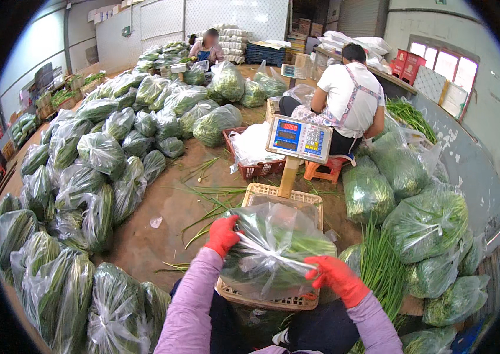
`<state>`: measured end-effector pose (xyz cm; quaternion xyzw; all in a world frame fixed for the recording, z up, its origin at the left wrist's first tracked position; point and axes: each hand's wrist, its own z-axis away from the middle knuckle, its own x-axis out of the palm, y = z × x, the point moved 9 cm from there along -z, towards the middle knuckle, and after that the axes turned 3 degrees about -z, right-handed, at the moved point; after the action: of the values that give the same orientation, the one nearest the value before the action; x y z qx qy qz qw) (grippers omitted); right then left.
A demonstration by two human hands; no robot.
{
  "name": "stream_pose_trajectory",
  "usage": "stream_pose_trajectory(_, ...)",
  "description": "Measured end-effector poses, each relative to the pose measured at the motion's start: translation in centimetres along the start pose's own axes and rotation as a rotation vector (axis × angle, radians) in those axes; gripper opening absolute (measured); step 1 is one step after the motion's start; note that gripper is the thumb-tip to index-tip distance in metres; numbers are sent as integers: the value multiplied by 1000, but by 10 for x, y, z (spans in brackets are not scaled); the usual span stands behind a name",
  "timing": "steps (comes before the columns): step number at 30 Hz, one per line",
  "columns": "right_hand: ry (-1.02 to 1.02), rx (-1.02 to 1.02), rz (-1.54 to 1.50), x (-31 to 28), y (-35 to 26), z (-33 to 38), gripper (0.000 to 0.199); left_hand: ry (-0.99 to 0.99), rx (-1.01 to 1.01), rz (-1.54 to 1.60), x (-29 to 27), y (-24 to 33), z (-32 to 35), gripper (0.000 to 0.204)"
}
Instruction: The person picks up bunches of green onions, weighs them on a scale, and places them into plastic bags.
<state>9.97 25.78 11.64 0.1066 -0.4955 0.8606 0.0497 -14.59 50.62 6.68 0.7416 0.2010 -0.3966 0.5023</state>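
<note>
In front of me a clear plastic bag (288,227) full of long green leafy stalks lies across a cream slatted crate (297,304) on the scale. Its plastic is pulled into a twisted white strand across the middle. My left hand (224,236), in a red glove, is closed on one end of that strand at the bag's left. At the right, my right hand (339,281), also red-gloved, pinches the other end. The scale's display (298,140) stands on a post just beyond the bag.
Many filled bags (101,154) are heaped at the left, and more bags (427,221) line the right. Loose green stalks (381,262) lie beside my right arm. A red crate (261,170) holds white plastic. A person (350,97) sits on an orange stool (323,169) ahead; another person (208,48) sits farther back.
</note>
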Motion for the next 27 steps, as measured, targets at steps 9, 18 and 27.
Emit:
stream_pose_trajectory(9, 742, -468, -208, -135, 26, 29, 32, -132, 588, -116, -41, 160, 52, 88)
stream_pose_trajectory(18, 734, -749, -190, -209, 57, 68, 34, -355, 648, 314, 37, 281, 131, 18)
stream_pose_trajectory(27, 637, -526, -272, -157, 33, 58, 37, 221, -155, 615, -180, 77, 52, 20)
